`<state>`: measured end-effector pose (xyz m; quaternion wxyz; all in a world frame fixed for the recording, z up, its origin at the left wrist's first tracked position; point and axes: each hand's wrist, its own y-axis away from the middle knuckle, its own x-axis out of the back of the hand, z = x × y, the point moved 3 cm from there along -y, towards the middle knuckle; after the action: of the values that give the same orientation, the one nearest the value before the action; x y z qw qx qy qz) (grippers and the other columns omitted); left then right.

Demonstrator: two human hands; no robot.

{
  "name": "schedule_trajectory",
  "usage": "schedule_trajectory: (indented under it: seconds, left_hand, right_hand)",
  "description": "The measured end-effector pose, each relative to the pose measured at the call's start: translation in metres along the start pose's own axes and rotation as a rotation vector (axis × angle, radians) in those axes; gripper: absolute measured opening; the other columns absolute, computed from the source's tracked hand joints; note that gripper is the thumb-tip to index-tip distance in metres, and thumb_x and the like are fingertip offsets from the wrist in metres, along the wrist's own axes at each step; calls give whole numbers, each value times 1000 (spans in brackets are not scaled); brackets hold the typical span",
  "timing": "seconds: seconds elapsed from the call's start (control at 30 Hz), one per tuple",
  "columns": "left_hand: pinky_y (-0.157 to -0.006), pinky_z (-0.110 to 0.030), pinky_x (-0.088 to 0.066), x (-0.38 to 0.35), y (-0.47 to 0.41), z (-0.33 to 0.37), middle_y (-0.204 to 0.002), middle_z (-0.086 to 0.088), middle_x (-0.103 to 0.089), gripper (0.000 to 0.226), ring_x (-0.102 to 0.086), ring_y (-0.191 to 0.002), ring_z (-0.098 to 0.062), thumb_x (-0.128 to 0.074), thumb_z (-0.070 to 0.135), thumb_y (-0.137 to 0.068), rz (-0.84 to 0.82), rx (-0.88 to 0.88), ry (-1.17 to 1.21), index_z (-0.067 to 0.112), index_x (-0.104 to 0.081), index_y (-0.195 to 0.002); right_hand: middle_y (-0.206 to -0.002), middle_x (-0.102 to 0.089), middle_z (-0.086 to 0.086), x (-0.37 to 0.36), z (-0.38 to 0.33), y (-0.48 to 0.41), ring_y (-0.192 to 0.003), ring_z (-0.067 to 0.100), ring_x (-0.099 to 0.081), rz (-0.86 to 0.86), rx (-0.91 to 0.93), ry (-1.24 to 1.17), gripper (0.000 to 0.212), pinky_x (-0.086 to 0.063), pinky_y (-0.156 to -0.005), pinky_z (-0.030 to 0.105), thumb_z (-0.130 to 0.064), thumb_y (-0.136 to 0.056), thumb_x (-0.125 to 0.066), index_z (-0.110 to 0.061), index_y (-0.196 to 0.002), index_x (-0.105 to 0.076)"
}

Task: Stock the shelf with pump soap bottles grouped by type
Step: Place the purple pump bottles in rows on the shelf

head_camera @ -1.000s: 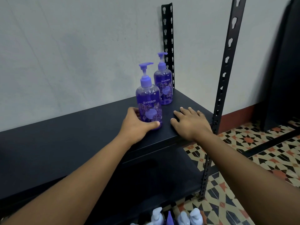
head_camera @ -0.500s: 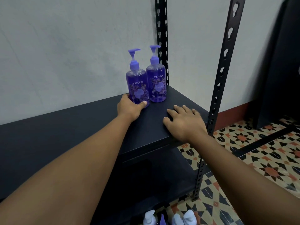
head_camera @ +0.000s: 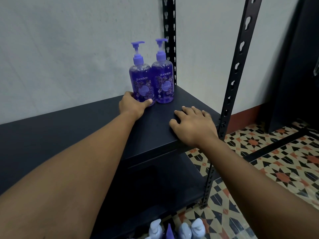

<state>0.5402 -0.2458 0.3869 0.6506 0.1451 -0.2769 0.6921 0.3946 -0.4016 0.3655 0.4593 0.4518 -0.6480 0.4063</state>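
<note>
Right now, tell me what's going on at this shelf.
A person is stocking a dark shelf with purple pump soap. The left hand has its grip low on the left purple bottle, which stands upright beside the right purple bottle of the same kind, at the back corner by the wall. The right hand rests flat on the shelf near its front edge. More pump bottles wait below.
</note>
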Motion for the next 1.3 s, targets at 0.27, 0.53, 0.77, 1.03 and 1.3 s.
schedule_trajectory:
  seconds: [0.27,0.53,0.77,1.03,1.3]
  left_hand:
    - [-102,-29,-39,20,51,-2,-152,-12,-44,83,-48,-136,-27,-80,40,-85,-44,-77,-97,6,-40,-149]
    - [-94,-24,-42,78,173,-24,-129,1,-59,38,-58,-116,-13,-69,37,-93,-131,-220,-58,18,-63,-125]
    - [-84,-17,-50,120,283,-77,-113,9,-65,16,-64,-101,-2,-70,25,-93,-161,-152,111,23,-67,-109]
    - [-84,-28,-54,119,369,-213,-109,5,-67,17,-65,-94,-9,-71,24,-93,-273,231,66,21,-63,-107]
    - [-79,-30,-48,93,422,-298,-93,4,-62,33,-62,-91,-18,-80,37,-84,-337,495,-32,17,-57,-99]
  right_hand:
    - [-165,-28,0,3,2,6,-154,22,-18,35,1,-31,57,-12,-122,45,-52,-101,-27,-32,-153,-40]
    - [-154,-41,1,-6,-15,94,-145,23,-28,161,14,-299,49,-24,-117,40,-42,-100,-49,-22,-145,-53]
    - [-115,-62,-2,-57,-27,213,-105,14,-59,-37,39,-565,26,-44,-90,28,-33,-98,-60,-20,-119,-69]
    - [-90,-72,-10,-138,-29,273,-90,12,-64,-301,-110,-592,8,-47,-82,32,-34,-94,-59,-33,-93,-66]
    - [-84,-70,11,-208,-26,290,-69,15,-55,-433,-209,-553,25,-38,-61,25,-26,-96,-57,-4,-94,-69]
